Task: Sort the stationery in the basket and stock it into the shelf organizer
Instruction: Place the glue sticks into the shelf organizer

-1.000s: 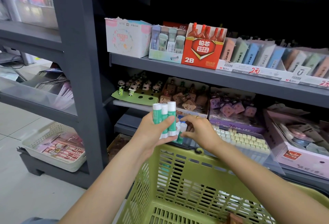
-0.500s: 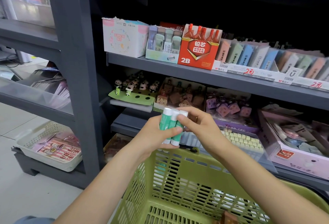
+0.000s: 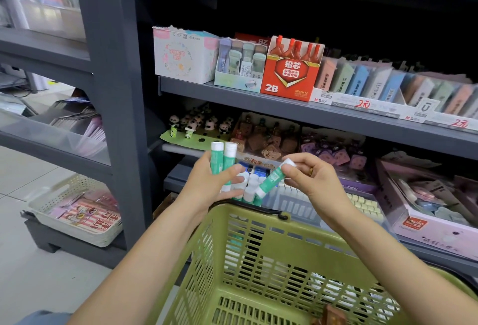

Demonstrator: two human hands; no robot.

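Grey shelf — pastel box, red 2B lead box, erasers.

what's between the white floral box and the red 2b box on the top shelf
In the head view, a pastel tray of lead cases sits between the white floral box and red 2B box.

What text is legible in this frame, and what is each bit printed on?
"铅芯": red lead box, front face.
"2B": same box, lower left.
"5PCSx12": same box, lower right, faint.
"2元": price strip under the pastel packs, in red; again at far right.
"M&G": same strip, left end.
"U": white tag on the strip.
Too small or blurred: floral white box, glue stick label, basket contents, floor tray packets.
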